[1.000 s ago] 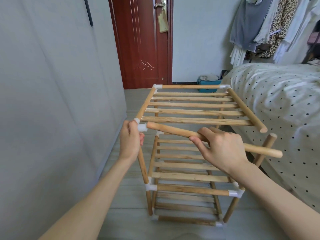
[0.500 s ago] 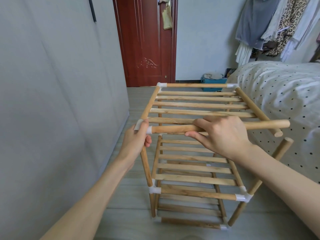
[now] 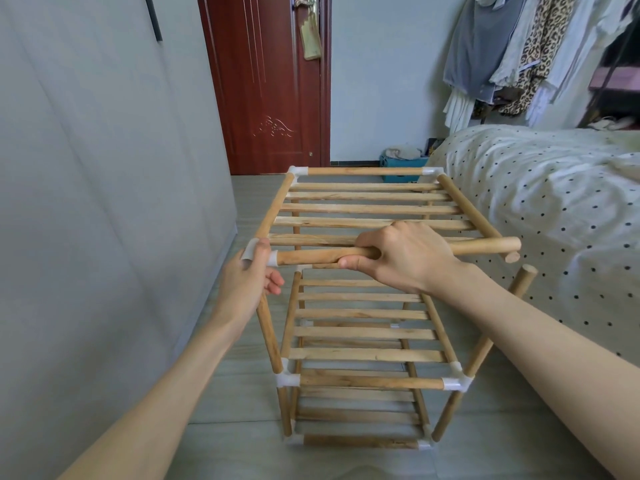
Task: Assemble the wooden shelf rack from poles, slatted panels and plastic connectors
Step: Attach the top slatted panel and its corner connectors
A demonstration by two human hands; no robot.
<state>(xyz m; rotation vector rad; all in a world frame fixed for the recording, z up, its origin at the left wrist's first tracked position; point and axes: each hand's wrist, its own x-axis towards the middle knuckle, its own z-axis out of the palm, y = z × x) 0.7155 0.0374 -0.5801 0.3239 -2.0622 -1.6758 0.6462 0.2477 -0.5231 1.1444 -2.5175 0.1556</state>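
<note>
The right hand [image 3: 398, 258] grips the loose pole [image 3: 485, 247], now level across the rack's [image 3: 367, 344] near top edge instead of slanting down; its left end sits in the white connector [image 3: 260, 255] the left hand [image 3: 249, 282] clasps.

Legible text: none. The tag [image 3: 310, 36] hanging from the door handle [image 3: 304, 1] shows no readable marks.
</note>
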